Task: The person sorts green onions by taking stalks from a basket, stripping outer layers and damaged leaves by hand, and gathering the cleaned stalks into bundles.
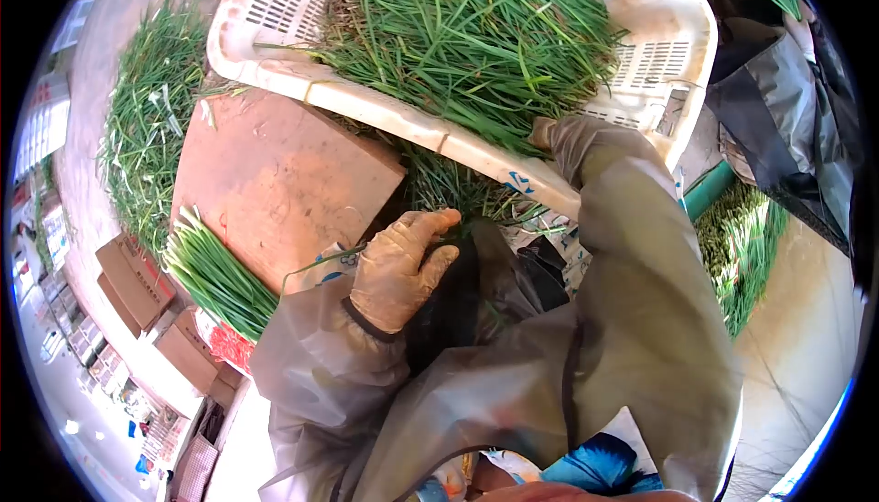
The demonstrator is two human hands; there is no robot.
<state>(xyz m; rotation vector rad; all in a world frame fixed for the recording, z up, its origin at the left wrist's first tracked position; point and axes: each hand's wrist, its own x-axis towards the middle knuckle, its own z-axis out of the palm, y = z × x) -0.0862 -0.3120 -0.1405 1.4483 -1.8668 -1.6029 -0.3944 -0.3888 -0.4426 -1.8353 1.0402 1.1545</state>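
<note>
Crate (426, 132), white, slatted: holds green stalks (476, 40); my right hand (546, 133) at near rim, grip unclear; left hand (398, 269) parted.

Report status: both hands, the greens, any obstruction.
Left hand gloved, half open, by a loose green stalk. Right hand at the greens, grip unclear. Greens heaped in white basket. Basket's near rim lies between the hands.
</note>
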